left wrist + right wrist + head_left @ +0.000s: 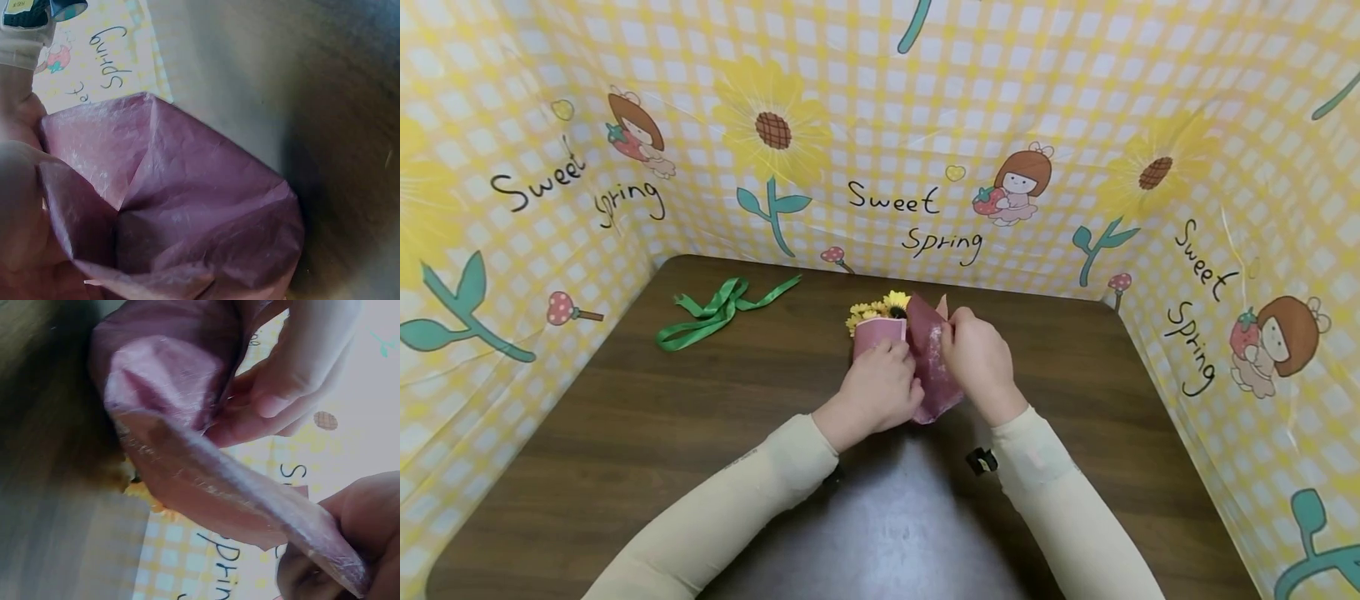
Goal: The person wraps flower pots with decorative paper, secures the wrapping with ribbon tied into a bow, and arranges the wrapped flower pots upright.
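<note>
Your right hand (pixel 983 358), right of centre in the head frame, pinches a raised edge of the mauve wrapping paper (pixel 934 379) between thumb and fingers. Your left hand (pixel 876 396), just left of it, has its fingers bent over the paper's near side and grips it. The paper sits at the centre of the frame, on the dark wooden table (pixel 587 433), folded into a wide pocket — the left wrist view looks into its creased hollow. Yellow flowers (pixel 868 313) show at its top, above your left hand. Up in the left part of the frame, well apart from your 2 hands, lies a looped green ribbon (pixel 722 311). Checked yellow cloth (pixel 865 125) stands behind — printed with sunflowers.
</note>
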`<move>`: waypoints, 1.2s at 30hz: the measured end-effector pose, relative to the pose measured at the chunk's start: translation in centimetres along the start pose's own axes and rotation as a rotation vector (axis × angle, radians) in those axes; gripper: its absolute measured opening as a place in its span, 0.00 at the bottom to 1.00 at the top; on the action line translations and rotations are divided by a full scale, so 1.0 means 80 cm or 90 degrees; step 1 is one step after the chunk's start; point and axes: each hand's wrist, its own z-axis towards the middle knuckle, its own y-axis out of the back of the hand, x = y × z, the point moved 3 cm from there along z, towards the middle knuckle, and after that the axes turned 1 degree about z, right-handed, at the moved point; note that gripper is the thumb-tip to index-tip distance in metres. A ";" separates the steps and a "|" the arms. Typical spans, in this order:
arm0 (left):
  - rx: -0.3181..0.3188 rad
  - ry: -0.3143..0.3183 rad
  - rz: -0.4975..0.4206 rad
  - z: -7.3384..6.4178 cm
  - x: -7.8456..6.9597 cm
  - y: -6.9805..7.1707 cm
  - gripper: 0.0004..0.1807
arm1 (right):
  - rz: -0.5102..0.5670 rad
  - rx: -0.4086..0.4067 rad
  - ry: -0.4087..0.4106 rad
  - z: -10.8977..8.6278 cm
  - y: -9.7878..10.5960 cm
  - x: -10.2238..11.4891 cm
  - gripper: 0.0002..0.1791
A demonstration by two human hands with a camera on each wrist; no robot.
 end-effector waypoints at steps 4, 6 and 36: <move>-0.008 -0.035 -0.007 0.001 0.011 0.005 0.15 | -0.010 0.031 -0.002 0.004 0.003 0.014 0.12; -0.008 -0.030 -0.026 0.002 0.016 0.007 0.13 | -0.009 0.059 -0.009 0.007 0.003 0.021 0.13; 0.016 0.039 -0.233 -0.004 0.050 -0.004 0.07 | 0.368 0.293 -0.120 0.029 -0.014 0.029 0.13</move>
